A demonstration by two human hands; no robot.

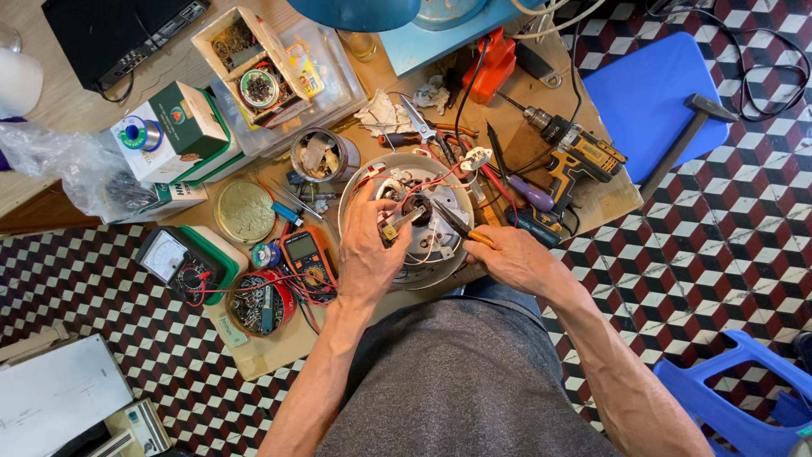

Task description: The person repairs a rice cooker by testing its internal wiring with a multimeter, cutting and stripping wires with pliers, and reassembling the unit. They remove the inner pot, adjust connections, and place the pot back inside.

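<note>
Appliance base first: we see a round silver metal appliance base (436,258) turned open-side up, red and white wires and small metal parts showing inside, sitting at the near edge of the cluttered wooden surface (279,347), right in front of the person. Left hand (365,245) lies over the base's left rim, fingers (365,196) curled down and touching the parts inside; we cannot tell whether they pinch anything. Right hand (514,258) is at the base's right rim, fingers wrapped tight round the yellow-handled pliers (463,227), whose dark nose points into the wiring.

Just left of the base: an orange-and-black digital multimeter (308,256), a red round tin of screws and small hardware (260,303), a green-cased analog meter (179,261), a round brass-coloured lid (244,211). Behind the base: an open metal can of scraps (323,156), scissors (416,118), a purple-handled screwdriver (529,193). Right of those lies a yellow-and-black cordless drill (577,154). Farther back left: a green-and-white cardboard box (179,129) with a solder spool (139,134) on it, and a clear plastic tray (269,76). Off the surface, a hammer (689,135) rests on a blue plastic stool (655,93) over the checkered floor (719,245).
</note>
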